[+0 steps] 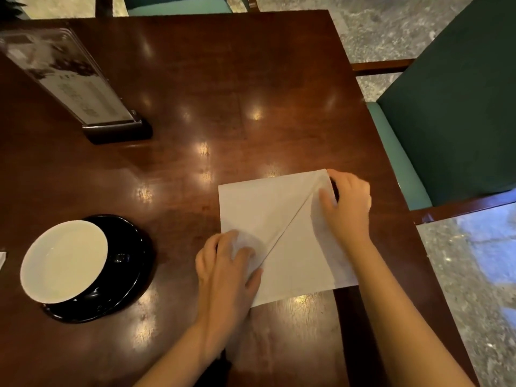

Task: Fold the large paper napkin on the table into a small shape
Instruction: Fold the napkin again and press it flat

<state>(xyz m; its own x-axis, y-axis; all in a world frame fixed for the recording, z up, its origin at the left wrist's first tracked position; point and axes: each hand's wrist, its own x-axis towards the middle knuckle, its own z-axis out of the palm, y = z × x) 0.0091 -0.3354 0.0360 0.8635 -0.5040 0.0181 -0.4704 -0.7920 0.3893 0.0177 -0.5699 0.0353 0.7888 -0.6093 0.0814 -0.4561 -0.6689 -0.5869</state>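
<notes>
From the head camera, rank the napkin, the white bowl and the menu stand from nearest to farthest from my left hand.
1. napkin: touching the left hand, spreading to its right.
2. white bowl: off to the left, sitting on a black saucer.
3. menu stand: far back on the left side of the table.

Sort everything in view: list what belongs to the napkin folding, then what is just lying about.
In the job: large white paper napkin, creased diagonally; left hand resting on its near-left corner; right hand pinching its far-right corner; dark glossy wooden table.
Lying about: round white dish on black saucer; clear acrylic menu stand; green upholstered chair.
</notes>
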